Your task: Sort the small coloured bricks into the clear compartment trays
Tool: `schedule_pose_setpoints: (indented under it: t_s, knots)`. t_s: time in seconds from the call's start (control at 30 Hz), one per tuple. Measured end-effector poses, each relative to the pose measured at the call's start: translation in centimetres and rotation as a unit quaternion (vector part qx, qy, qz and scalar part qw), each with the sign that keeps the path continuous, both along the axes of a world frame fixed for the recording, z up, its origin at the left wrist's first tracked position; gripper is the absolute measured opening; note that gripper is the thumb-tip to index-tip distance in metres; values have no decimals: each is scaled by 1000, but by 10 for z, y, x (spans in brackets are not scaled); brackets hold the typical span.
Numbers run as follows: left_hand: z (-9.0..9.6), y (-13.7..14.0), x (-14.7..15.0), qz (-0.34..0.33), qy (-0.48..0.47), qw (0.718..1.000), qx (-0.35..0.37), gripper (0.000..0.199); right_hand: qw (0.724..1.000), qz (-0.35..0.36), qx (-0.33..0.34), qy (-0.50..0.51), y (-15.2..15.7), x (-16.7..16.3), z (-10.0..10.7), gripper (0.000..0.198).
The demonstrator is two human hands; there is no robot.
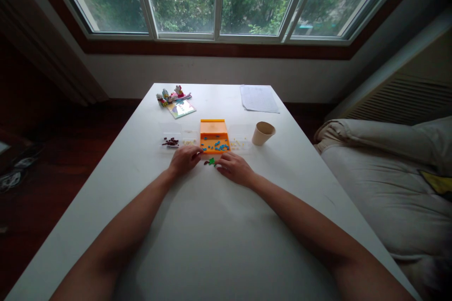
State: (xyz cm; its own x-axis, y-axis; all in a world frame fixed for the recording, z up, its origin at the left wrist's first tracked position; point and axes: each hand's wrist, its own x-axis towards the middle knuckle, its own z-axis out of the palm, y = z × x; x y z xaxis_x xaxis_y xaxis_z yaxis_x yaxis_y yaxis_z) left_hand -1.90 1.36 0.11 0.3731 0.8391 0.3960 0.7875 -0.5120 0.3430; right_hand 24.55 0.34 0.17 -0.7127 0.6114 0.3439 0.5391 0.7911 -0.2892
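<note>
Under the orange box (pixel 213 127), with lid opened back, a white table (pixel 226 240). Beyond the box, toward the right, sheets of paper (pixel 259 99). Before the front right corner of the box, the right hand (pixel 236 168), fingers bent, just beside a green piece (pixel 212 161); cannot tell whether pinching it. At the front left corner of the box, the left hand (pixel 185 158), fingers curled closely together; cannot tell whether pinching something. Right of the box, a beige cup (pixel 263 133). Directly before the box, also small dark brown pieces (pixel 205 163). Inside the box, scattered, small blue pieces (pixel 221 147).
</note>
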Motion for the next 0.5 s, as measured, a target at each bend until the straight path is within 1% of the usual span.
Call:
schedule_pose_setpoints:
  t_s: [0.13,0.3,0.5]
  knots:
    - [-1,-1,0,-33,24,999,-17,14,1000,0,6,3,2,1,-1,14]
    - [1,-4,3,-71,38,996,-45,16,1000,-9,23,18,5,4,-2,9]
    - [3,-5,4,-77,41,994,-69,16,999,-20,26,28,7,5,-2,8]
